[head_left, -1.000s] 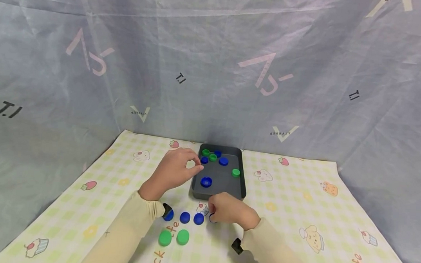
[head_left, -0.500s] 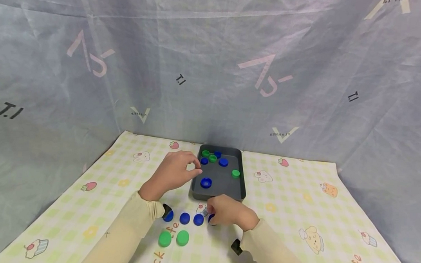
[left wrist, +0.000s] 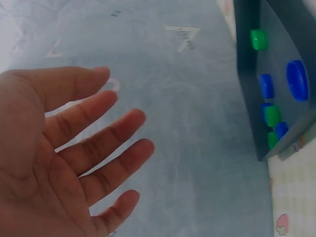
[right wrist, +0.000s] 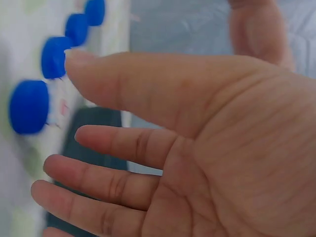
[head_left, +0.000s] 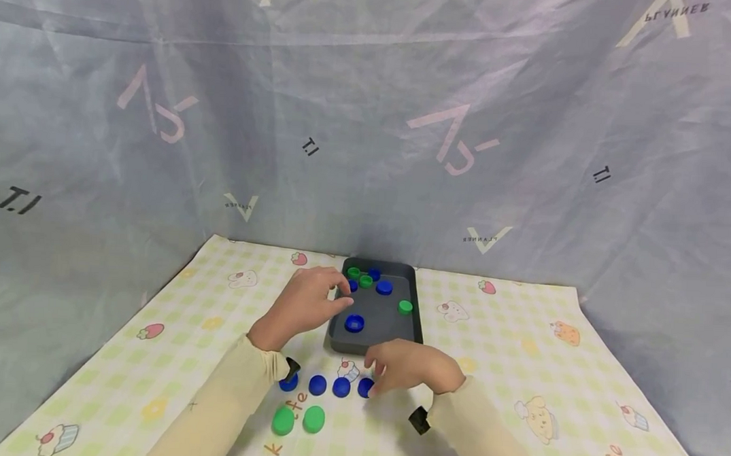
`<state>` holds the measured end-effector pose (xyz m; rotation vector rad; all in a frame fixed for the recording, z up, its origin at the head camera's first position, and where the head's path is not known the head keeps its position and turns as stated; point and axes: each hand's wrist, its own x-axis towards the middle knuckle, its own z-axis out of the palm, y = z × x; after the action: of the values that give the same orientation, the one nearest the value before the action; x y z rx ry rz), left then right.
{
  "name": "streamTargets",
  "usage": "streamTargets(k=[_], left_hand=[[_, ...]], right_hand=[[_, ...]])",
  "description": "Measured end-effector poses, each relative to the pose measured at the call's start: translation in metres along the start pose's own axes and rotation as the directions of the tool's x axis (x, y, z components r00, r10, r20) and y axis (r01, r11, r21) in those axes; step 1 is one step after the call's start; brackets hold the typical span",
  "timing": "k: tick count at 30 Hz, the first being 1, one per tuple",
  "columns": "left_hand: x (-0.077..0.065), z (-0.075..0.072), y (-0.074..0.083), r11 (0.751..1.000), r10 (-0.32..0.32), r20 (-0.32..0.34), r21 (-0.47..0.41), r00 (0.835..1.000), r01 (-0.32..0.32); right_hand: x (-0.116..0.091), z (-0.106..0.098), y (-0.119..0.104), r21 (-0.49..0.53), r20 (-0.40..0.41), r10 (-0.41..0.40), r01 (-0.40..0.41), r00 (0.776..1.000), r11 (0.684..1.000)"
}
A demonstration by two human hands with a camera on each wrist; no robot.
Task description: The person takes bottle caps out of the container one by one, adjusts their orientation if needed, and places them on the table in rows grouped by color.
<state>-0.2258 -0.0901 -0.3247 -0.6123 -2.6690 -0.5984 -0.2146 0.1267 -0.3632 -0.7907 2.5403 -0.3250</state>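
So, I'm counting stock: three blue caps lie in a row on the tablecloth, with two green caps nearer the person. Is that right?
Not quite: the row has four blue caps, not three. The head view shows all four, the leftmost partly hidden. The two green caps are as you say.

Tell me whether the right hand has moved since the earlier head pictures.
Yes: the right hand has shifted slightly rightward relative to the tray in the head view.
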Motion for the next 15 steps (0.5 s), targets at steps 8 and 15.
streamTargets(k=[8,15], left_hand=[[0.039,0.034,-0.015,0.998,0.025,0.09,-0.063,0.996,-0.019],[0.059,0.063,-0.029,1.0,-0.002,0.213,0.015,0.977,-0.001]], right_hand=[[-0.014,-0.013,0.004,0.046,-0.019,-0.006,0.007,1.0,0.999],[-0.018,-0.013,0.003,0.017,-0.001,-0.042,0.042,0.999,0.999]])
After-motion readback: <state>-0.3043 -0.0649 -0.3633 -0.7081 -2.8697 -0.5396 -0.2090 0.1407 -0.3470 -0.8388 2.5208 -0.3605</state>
